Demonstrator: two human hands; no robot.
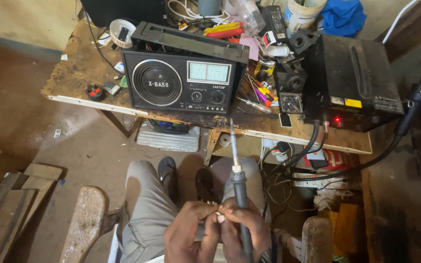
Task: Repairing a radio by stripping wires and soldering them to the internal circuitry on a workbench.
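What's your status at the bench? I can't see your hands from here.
Right hand grips soldering iron, tip up. Left hand pinches a small part with right fingertips. Radio on workbench ahead, untouched.

Black portable radio w/ round speaker grille and tuning dial stands upright on worn wooden surface, front facing the camera. Right of it, black box unit w/ red light lit, thick cables hanging off its front edge. Between them: small black parts, screwdrivers and pens. Behind: white tub, blue cloth, red/yellow tools. Wood planks on dirt floor, lower left.
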